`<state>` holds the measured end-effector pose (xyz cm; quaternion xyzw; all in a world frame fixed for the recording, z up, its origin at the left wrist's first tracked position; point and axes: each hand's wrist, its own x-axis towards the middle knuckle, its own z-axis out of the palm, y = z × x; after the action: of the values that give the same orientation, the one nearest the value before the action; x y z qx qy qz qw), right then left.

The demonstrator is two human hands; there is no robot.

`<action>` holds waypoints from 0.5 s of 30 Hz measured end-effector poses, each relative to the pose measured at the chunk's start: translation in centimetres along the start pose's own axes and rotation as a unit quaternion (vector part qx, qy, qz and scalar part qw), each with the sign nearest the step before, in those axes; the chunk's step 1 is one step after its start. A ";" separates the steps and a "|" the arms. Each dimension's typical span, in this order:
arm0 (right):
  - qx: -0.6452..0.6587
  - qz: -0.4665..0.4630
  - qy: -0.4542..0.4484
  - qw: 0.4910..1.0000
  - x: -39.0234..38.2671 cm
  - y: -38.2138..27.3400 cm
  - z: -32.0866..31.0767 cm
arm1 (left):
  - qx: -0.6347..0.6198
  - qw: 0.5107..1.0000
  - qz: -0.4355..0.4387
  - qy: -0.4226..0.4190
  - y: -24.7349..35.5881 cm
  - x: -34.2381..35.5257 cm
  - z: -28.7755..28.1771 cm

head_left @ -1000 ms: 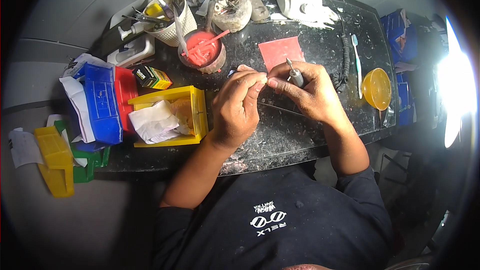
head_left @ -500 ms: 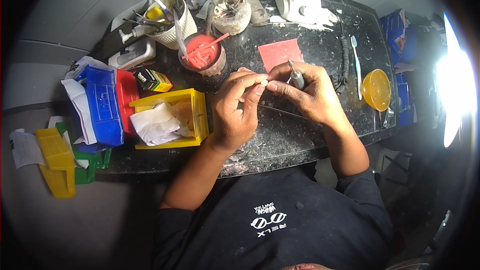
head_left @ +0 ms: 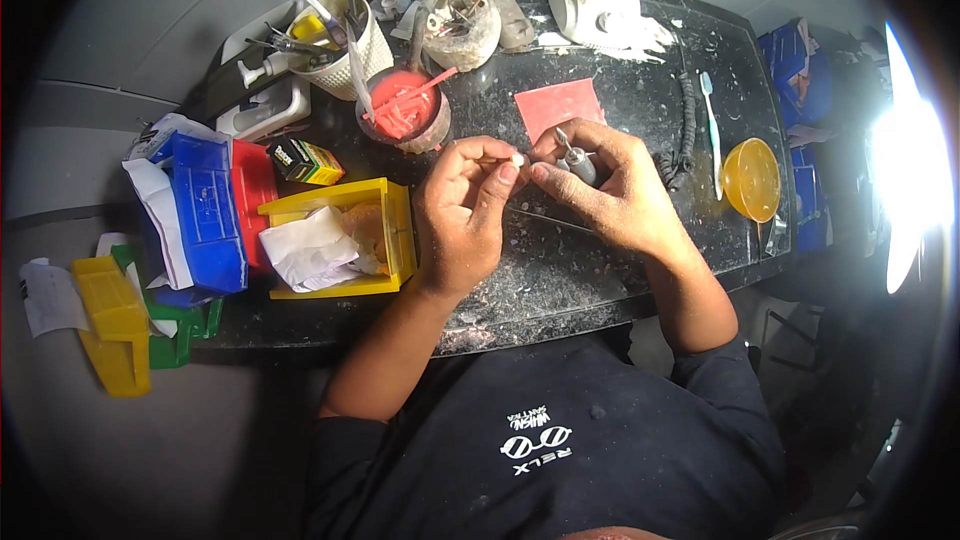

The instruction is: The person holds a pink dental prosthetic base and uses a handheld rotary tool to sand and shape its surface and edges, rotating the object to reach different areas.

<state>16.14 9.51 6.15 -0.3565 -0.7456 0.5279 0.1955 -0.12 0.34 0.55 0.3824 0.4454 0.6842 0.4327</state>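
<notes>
Fingers (head_left: 494, 190) of the left hand (head_left: 458, 225) close to a pinch, thumb against forefinger, on a small white piece (head_left: 517, 159) above the dark worktop (head_left: 580, 275). The right hand (head_left: 632, 190) curls around a grey handpiece (head_left: 580, 167), its thumb and forefinger tips just beside the piece; whether they touch it, I cannot tell. Beyond lies a pink sheet (head_left: 558, 105).

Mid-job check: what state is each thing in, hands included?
Left hand: grip closed on small white piece
Right hand: grip closed around rotary tool
Rotary tool: bit exposed; cannot tell if spinning
Lamp: lit
Yellow bin: open, crumpled paper inside
Pot: open, pink sticks inside
Basket: open, packed
Pink sheet: lying flat
Toothbrush at right: lying on table
</notes>
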 end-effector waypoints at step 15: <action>0.079 0.148 -0.088 0.982 -0.1 -1.2 1.9 | -0.093 0.995 -0.039 -0.012 0.2 0.2 -0.6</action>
<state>14.54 8.04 6.60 -0.3987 -0.6547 0.6376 0.0768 -0.77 0.32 0.62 0.3306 0.3891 0.7007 0.4984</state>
